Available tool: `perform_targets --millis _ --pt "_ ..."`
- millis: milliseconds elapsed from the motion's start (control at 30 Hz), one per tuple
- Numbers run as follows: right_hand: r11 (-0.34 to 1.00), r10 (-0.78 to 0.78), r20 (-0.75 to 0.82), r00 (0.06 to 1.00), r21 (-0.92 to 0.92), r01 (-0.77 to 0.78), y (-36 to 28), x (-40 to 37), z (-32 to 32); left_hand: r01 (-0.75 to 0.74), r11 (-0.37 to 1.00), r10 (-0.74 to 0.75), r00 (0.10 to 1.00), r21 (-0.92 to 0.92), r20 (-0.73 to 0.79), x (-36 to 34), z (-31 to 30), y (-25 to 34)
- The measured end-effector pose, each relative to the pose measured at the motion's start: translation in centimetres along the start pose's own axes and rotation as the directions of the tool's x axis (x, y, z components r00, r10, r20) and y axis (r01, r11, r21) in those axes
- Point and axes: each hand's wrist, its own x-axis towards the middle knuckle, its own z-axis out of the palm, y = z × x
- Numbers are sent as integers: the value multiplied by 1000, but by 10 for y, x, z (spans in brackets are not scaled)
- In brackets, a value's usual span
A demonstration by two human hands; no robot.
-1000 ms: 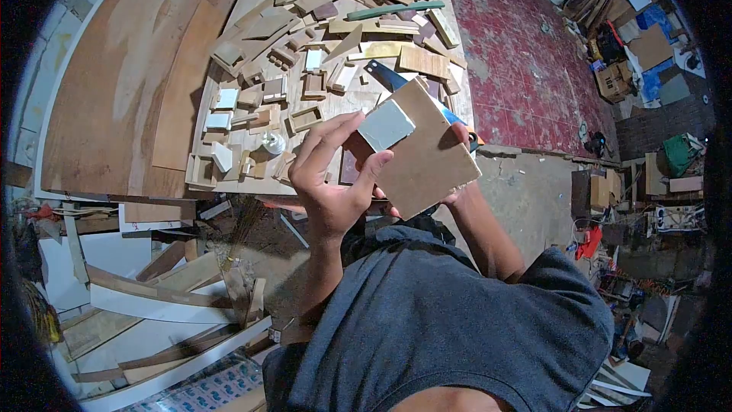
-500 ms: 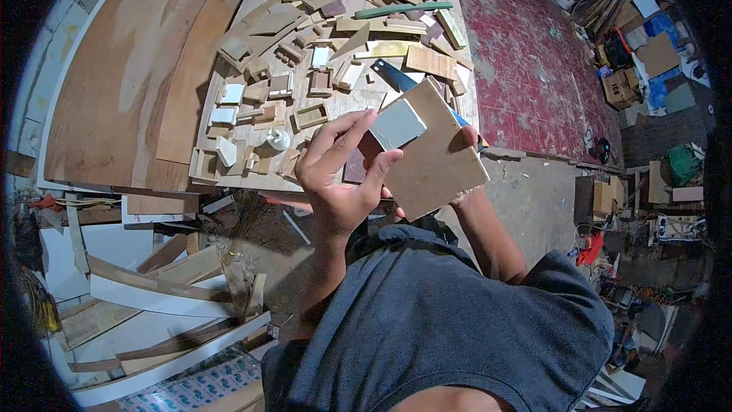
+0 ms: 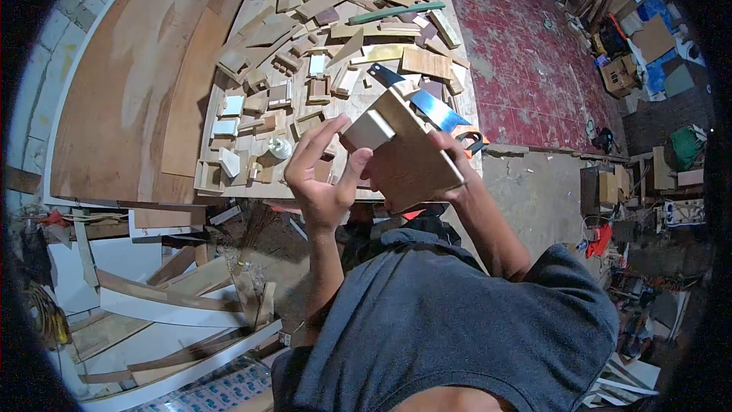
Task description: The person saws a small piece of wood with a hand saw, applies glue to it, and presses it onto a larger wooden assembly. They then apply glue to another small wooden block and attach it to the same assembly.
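Observation:
My left hand (image 3: 324,172) pinches a small whitish block (image 3: 370,131) between fingers and thumb. The block lies against the face of a brown square board (image 3: 415,156). That board is tilted, with its right edge turned up, and my right hand (image 3: 455,164) grips this edge; some of its fingers are hidden behind the board. Just beyond the board, a handsaw (image 3: 438,111) with a blue-lit blade and an orange and black handle lies on the wooden table (image 3: 263,11).
Many wood offcuts, small wooden boxes and a green strip (image 3: 396,13) cover much of the table. A small clear bottle (image 3: 280,148) stands near its front edge. Large plywood sheets (image 3: 137,84) lean at the left, above scrap boards (image 3: 164,297) on the floor.
The board has tilted more steeply and shifted slightly left with both hands. The small block has moved left and down with my left hand. More of the saw shows.

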Motion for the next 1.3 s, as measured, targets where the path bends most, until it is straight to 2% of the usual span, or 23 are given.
perform_targets --millis 33,67,133,200,267,333,500,533,600,633,700,767,833,933,1000,1067,1133,1200,1267,1300 --pt "998 13 -75 997 -64 -18 -3 -5 15 -26 999 27 998 24 -52 -1 0 0" --pt "998 9 -75 997 -64 -14 -1 -5 14 -51 998 56 993 48 -103 -2 -1 1" --pt "935 -33 -174 984 -353 -31 2 -3 18 -58 996 66 991 65 -117 -7 -4 3" --pt "918 -87 -145 986 -396 23 3 1 24 19 997 -8 989 73 -146 -16 -8 0" --pt "840 -167 -49 985 -531 115 7 9 23 34 999 -31 992 26 -124 -22 -9 -2" --pt "837 -146 -70 987 -541 85 9 10 17 37 999 -35 996 13 -88 -26 -9 0" --pt "744 -215 -80 973 -659 111 13 15 17 26 1000 -26 996 -7 -86 -27 -13 -2" --pt "743 -215 -80 973 -660 110 11 15 20 69 995 -75 992 -69 -97 -28 -15 -3" --pt "632 -190 -151 970 -775 3 7 14 27 111 985 -125 987 -132 -103 -33 -17 -10" --pt "631 -189 -151 970 -776 2 8 15 25 137 976 -151 986 -167 -72 -37 -17 -16" --pt "526 -253 -129 959 -850 24 12 17 19 164 966 -176 984 -202 -43 -40 -18 -15" --pt "519 -235 -123 964 -854 17 10 18 20 165 971 -162 986 -171 30 -40 -17 -6" --pt "513 -215 -115 970 -859 12 10 18 21 180 969 -178 984 -167 23 -44 -18 -8" --pt "588 -184 -144 972 -809 -9 11 19 17 210 967 -211 978 -144 9 -47 -18 -10" --pt "690 -149 -159 976 -723 -13 12 21 14 231 965 -233 972 -125 0 -53 -19 -15" --pt "695 -165 -145 976 -719 11 10 21 12 282 946 -286 958 -159 -3 -61 -20 -27" --pt "709 -136 -175 975 -705 -28 10 18 10 275 949 -275 961 -152 21 -68 -22 -37" --pt "706 -147 -182 972 -708 -26 20 19 -4 333 925 -323 943 -181 83 -74 -21 -36" --pt "684 -98 -216 971 -724 -92 31 21 -15 359 917 -329 928 -175 177 -73 -14 -28" --pt "739 -84 -227 970 -667 -92 36 23 -17 344 928 -314 930 -146 194 -73 -14 -30"
